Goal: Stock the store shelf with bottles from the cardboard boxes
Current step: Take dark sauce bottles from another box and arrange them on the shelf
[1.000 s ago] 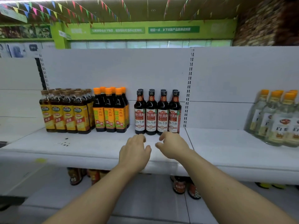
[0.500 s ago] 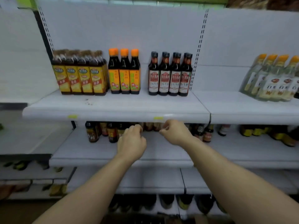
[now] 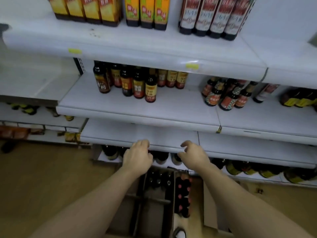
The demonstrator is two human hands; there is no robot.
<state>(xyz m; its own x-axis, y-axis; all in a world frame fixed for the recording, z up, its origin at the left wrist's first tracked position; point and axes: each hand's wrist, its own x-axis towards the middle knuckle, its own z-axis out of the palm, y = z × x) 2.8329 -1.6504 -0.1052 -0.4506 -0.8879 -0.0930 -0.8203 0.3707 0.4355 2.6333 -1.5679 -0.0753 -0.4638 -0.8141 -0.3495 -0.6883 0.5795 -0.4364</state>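
Mid-fetch over box point(image 3: 151, 220), left grip point(image 3: 138, 158) and right grip point(image 3: 193, 156) loosely curled, empty. Next: lower, take 1 bottle point(image 3: 158, 180).

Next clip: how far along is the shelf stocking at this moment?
Done: the top shelf carries rows of bottles, among them the red-label bottles. In hand: nothing; the left hand and right hand hover empty above the cardboard box. Left: dark bottles wait in the box, red-capped bottles beside them, and the lower shelf shows bare space.
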